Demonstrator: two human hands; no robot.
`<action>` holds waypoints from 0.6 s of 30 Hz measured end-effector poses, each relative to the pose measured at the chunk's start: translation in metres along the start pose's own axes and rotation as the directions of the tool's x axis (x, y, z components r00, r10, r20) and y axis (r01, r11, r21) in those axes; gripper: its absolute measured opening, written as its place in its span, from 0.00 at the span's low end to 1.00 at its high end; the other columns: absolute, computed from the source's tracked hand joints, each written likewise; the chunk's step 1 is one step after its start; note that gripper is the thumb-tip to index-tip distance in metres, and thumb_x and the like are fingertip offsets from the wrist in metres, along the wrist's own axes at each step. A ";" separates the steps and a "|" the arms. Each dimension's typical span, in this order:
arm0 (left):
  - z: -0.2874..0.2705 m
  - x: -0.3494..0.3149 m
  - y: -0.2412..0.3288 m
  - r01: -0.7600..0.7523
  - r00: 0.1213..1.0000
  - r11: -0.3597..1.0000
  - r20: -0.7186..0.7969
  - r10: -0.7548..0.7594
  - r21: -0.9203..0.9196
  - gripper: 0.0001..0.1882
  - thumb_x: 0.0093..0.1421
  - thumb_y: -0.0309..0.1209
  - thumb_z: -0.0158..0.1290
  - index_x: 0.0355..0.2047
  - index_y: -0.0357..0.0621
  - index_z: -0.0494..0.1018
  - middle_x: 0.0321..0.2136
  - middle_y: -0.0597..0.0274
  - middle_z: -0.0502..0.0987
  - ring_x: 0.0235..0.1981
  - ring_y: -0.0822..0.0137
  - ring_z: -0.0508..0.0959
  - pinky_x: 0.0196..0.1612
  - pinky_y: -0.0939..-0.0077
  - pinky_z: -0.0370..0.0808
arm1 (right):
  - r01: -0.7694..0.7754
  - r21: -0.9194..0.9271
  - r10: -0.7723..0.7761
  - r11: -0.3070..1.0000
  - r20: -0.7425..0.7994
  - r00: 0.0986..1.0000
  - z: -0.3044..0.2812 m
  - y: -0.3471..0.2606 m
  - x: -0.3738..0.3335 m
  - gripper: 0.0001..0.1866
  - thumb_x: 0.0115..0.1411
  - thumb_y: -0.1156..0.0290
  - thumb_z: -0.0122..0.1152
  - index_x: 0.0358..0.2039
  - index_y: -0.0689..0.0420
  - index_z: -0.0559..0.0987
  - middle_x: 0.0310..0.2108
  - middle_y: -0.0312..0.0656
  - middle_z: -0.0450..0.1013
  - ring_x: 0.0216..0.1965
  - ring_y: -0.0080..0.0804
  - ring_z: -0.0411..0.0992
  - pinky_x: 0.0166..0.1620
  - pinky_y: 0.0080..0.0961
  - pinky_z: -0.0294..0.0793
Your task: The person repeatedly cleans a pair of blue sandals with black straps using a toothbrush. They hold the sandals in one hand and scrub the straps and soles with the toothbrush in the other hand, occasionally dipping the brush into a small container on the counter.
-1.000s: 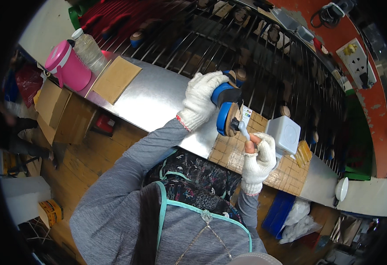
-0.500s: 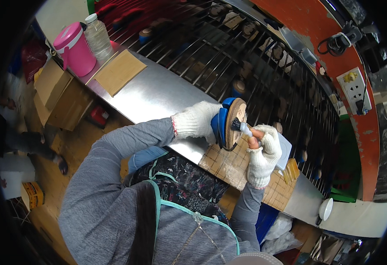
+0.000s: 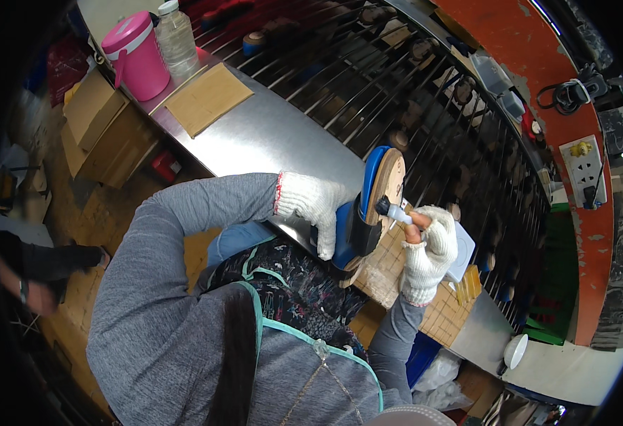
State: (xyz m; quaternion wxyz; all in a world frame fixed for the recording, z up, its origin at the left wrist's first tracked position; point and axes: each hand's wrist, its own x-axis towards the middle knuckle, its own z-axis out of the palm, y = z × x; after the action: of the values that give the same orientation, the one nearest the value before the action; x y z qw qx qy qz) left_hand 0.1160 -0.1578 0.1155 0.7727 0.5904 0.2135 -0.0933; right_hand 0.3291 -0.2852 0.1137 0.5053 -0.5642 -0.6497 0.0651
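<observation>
My left hand (image 3: 310, 207), in a white knitted glove, holds a blue-strapped sandal (image 3: 371, 177) at its left side. Its fingers are partly hidden behind the sandal; the thumb points down. The sandal stands on edge, its tan underside turned to the right, with a dark band across the middle. Between the bare fingertips of my right hand (image 3: 431, 250), gloved in white below them, is a small brush (image 3: 395, 211) with a pale handle. Its black bristles are at the underside, beside the dark band; contact is hard to make out.
Beyond the metal ledge (image 3: 283, 135) runs a rack of rods (image 3: 340, 106) carrying more footwear. A pale box (image 3: 462, 248) and yellow block (image 3: 470, 282) lie near my right hand. At the far left are a pink jug (image 3: 139, 60), a bottle (image 3: 176, 44) and a person's hand (image 3: 38, 298).
My left hand has turned the sandal, so more of its dark middle and lower end shows. The brush stays by the underside. At the left, the other person has shifted and a hand has appeared.
</observation>
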 end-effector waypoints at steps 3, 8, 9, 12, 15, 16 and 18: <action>0.001 0.003 -0.005 0.013 0.998 0.993 0.060 -0.006 -0.118 0.37 0.40 0.06 0.66 0.53 0.34 0.71 0.45 0.46 0.80 0.48 0.55 0.81 0.47 0.62 0.84 | -0.011 -0.030 0.011 0.999 0.014 1.000 -0.001 0.000 -0.006 0.12 0.49 0.77 0.73 0.36 0.58 0.85 0.35 0.43 0.78 0.39 0.37 0.73 0.40 0.28 0.72; -0.002 0.011 -0.013 0.041 0.986 0.985 0.169 -0.012 -0.167 0.40 0.36 0.05 0.67 0.53 0.34 0.71 0.47 0.45 0.79 0.51 0.54 0.80 0.48 0.60 0.83 | 0.039 -0.079 -0.037 0.996 0.026 0.999 -0.006 0.000 -0.011 0.12 0.49 0.76 0.73 0.36 0.57 0.85 0.36 0.43 0.78 0.39 0.37 0.74 0.40 0.29 0.73; -0.003 0.013 -0.014 0.019 0.981 0.981 0.193 0.019 -0.191 0.40 0.36 0.05 0.67 0.54 0.34 0.72 0.47 0.45 0.79 0.51 0.54 0.80 0.48 0.60 0.83 | 0.067 -0.062 -0.066 0.996 0.026 0.998 -0.007 0.001 -0.011 0.11 0.49 0.76 0.73 0.36 0.57 0.85 0.36 0.43 0.78 0.39 0.36 0.74 0.39 0.28 0.73; -0.003 0.018 -0.018 0.004 0.969 0.975 0.241 0.051 -0.221 0.41 0.34 0.06 0.69 0.54 0.35 0.73 0.47 0.46 0.80 0.52 0.55 0.79 0.51 0.59 0.82 | 0.046 0.115 -0.052 0.992 0.054 0.997 -0.007 0.006 -0.003 0.09 0.52 0.75 0.72 0.36 0.59 0.84 0.36 0.42 0.77 0.37 0.31 0.74 0.37 0.24 0.73; 0.000 0.029 -0.023 -0.034 0.918 0.976 0.379 0.116 -0.216 0.40 0.35 0.08 0.68 0.53 0.34 0.73 0.47 0.46 0.81 0.52 0.54 0.80 0.52 0.60 0.81 | -0.223 0.050 0.227 0.973 -0.093 0.969 0.000 0.011 -0.002 0.08 0.55 0.73 0.70 0.34 0.62 0.83 0.34 0.40 0.75 0.35 0.29 0.73 0.37 0.22 0.72; 0.001 0.031 -0.026 -0.087 0.876 0.938 0.423 0.233 -0.335 0.39 0.35 0.08 0.69 0.52 0.34 0.74 0.46 0.46 0.81 0.52 0.55 0.80 0.51 0.61 0.81 | -0.159 -0.022 0.156 0.987 -0.108 0.982 -0.002 0.011 -0.004 0.07 0.54 0.75 0.70 0.34 0.61 0.84 0.34 0.41 0.76 0.36 0.32 0.73 0.38 0.25 0.72; 0.001 0.037 -0.035 -0.142 0.907 0.933 0.334 0.256 -0.331 0.40 0.34 0.08 0.69 0.53 0.34 0.73 0.47 0.45 0.81 0.51 0.56 0.81 0.50 0.64 0.82 | -0.108 -0.145 0.100 0.983 -0.061 0.993 -0.014 0.004 -0.027 0.07 0.51 0.77 0.70 0.32 0.60 0.84 0.33 0.42 0.77 0.37 0.35 0.73 0.40 0.29 0.72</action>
State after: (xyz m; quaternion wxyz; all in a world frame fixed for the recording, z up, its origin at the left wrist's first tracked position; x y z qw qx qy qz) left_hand 0.1349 -0.1646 0.0692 0.8848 0.4570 0.0127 -0.0898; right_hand 0.3382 -0.3117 0.1020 0.4749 -0.6349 -0.6087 0.0278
